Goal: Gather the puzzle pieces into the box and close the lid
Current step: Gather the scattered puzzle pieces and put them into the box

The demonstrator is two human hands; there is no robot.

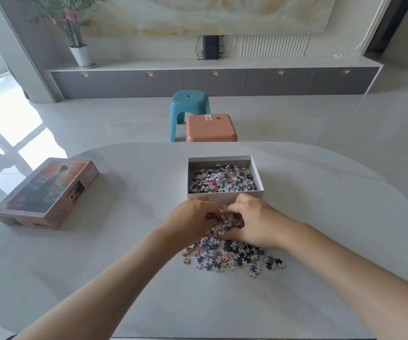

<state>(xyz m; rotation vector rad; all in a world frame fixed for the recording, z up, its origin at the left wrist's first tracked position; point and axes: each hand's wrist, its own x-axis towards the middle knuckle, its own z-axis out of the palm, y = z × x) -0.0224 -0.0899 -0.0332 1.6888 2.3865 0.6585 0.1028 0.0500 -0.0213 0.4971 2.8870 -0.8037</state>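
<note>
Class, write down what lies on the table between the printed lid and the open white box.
Nothing: in the head view that stretch of table between the lid and the box is bare.

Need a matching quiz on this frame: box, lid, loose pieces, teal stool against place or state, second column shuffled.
Column 1:
1 box
2 lid
3 loose pieces
4 teal stool

Column 2:
a on the floor beyond the table
b at the table's left, picture side up
c open, partly filled
d heaped on the table, on the near side of the box

Pairs: 1-c; 2-b; 3-d; 4-a
</note>
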